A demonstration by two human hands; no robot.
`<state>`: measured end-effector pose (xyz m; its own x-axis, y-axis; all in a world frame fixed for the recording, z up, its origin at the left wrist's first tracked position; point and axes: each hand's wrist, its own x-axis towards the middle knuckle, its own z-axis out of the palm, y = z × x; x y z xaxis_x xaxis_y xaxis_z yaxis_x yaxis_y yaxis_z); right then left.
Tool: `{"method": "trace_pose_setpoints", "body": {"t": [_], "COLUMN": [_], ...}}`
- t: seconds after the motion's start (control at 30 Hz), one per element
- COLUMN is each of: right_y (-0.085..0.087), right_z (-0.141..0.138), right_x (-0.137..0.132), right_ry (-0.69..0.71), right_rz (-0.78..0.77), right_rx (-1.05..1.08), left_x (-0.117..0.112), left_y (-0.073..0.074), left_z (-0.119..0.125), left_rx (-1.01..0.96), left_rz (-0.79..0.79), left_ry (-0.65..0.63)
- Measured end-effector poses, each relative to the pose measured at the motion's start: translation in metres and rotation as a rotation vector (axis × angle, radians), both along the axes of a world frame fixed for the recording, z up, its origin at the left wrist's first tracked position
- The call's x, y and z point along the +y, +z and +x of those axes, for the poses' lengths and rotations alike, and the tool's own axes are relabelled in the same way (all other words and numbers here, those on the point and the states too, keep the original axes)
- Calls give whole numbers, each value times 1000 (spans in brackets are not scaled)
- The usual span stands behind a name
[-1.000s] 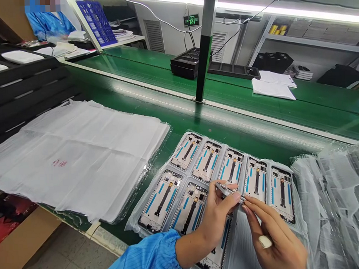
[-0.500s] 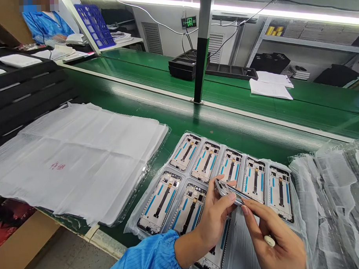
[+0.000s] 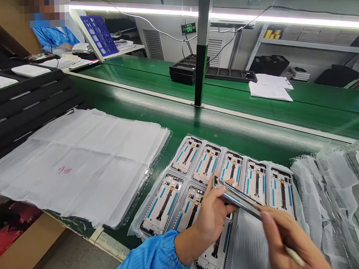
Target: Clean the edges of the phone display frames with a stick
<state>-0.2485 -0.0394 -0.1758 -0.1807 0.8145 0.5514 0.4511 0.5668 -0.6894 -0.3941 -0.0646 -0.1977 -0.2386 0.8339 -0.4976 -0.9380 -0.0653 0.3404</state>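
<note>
My left hand [image 3: 213, 217], in a blue sleeve, pinches the left end of a thin phone screen frame [image 3: 236, 199] held edge-on and tilted above the tray. My right hand [image 3: 289, 240] grips the frame's right end with closed fingers; a pale slim object lies under them, and I cannot make out what it is. Below the hands a clear plastic tray [image 3: 157, 180] holds two rows of similar screen frames [image 3: 208, 168] with blue strips and black flex cables, lying backs up on the green conveyor belt [image 3: 179, 119].
A stack of white sheets in clear film [image 3: 80, 161] lies to the left. Crumpled clear bags [image 3: 331, 196] pile up at the right. Black trays [image 3: 22, 100] stand far left. A black post [image 3: 201, 51], more black trays and papers [image 3: 269, 90] sit behind. Another person in blue [image 3: 55, 35] works far back.
Both hands have raised and tilted the frame, its right end now lower toward my right hand. My right hand slid down and right along it. The view shifted slightly.
</note>
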Motion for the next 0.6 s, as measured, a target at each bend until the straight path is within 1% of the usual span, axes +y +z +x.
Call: {"method": "trace_pose_setpoints", "body": {"t": [0.07,0.1,0.13,0.17,0.2,0.27,0.33,0.4,0.47,0.53,0.6], "right_y": [1,-1,-5,-10,-17,-27,-31,-28,-22,-18,-18], "right_z": [12,19,25,31,34,32,23,13,7,6,7], "right_x": [12,22,32,42,51,60,56,46,38,36,38], "right_ry": [-128,-160,-160,-121,-43,70,136,170,141,80,27], "right_rz": [-165,-274,-387,-489,-588,-708,-840,-953,-978,-936,-867], "right_rx": [41,-2,-71,-142,-185,-144,-43,35,78,82,72], "left_x": [2,3,4,5,6,7,8,9,8,7,7], "left_y": [-2,-3,-4,-5,-6,-8,-8,-7,-4,-1,-1], "left_z": [-4,-7,-9,-11,-13,-16,-18,-20,-21,-23,-24], "left_rx": [3,6,8,8,6,6,11,8,-14,-56,-99], "left_rz": [10,26,47,68,88,126,150,178,209,227,228], "left_ry": [-46,-75,-102,-123,-137,-160,-171,-174,-167,-165,-203]}}
